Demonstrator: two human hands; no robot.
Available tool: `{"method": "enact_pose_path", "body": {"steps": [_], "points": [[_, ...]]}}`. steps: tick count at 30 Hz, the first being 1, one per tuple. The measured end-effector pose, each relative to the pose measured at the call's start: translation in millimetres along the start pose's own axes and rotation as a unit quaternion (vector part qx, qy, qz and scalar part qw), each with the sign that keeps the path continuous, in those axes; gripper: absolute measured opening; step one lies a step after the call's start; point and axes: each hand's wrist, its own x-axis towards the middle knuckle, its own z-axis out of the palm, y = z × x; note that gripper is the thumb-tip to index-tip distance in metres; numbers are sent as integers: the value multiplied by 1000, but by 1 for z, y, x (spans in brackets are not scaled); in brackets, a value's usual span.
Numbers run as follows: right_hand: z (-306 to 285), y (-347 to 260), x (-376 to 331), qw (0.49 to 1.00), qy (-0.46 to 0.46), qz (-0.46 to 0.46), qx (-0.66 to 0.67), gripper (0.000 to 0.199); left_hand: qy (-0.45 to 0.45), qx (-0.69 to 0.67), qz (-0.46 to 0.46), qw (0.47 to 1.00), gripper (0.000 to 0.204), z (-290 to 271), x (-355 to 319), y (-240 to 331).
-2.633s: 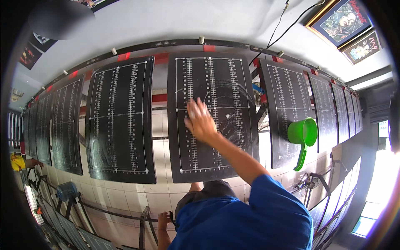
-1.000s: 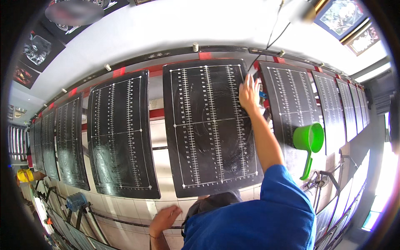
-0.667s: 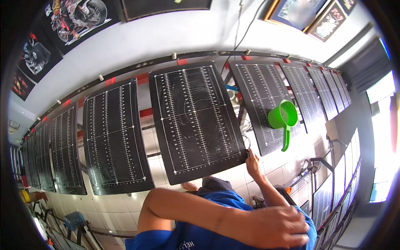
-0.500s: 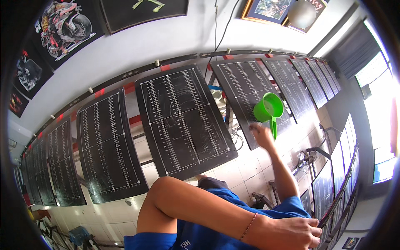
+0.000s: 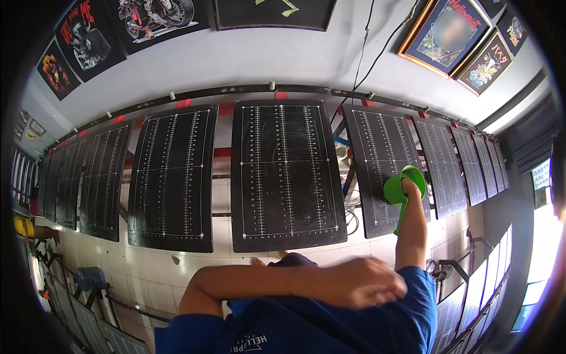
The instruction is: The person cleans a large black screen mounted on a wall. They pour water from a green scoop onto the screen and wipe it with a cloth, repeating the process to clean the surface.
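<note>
- The green dipper (image 5: 392, 192) is right at the right hand (image 5: 411, 185), which reaches down into its mouth; the left hand (image 5: 372, 284) is well apart from it, lower and a little to the left.
- The dipper sits on a black board (image 5: 375, 154) that stretches away beyond the right hand.
- It looks like smooth, shiny plastic: a round, deep cup with a long, slim handle (image 5: 401, 217) pointing back toward the person, just left of the right forearm.
- The board under it is flat and rectangular, dark, with white ruled lines and tick marks running lengthwise.
- Left of the right hand and beyond the left hand, the middle board (image 5: 287, 177) has the same markings, with pale, curved smears over its dull surface.
- The right hand's fingers are hidden inside the cup, so how far they are spread, and whether they grip anything, cannot be told.
- The left hand hangs in front of the blue shirt (image 5: 295, 321), its arm bent across the body; its fingers look loosely curled, but blur hides whether they hold something.
- Far left of both hands, another person's yellow sleeve (image 5: 24, 227) shows.
</note>
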Motion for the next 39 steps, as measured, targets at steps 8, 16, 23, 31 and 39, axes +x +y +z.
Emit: {"method": "enact_pose_path", "body": {"steps": [8,16,23,31,39], "points": [[-37,66,6,993,35,-36,104,47,322,57,-444,834,18,-64,-204,-13],[-15,53,6,974,187,-76,98,36,448,85,-443,772,17,-69,-277,-19],[-14,46,5,995,87,-40,1,34,440,127,-476,751,19,-70,-307,-14],[-55,-60,-61,923,238,-139,267,36,493,142,-505,694,20,-48,-365,-2],[169,-294,-127,914,231,-329,51,54,510,160,-410,739,16,-65,-309,20]]}}
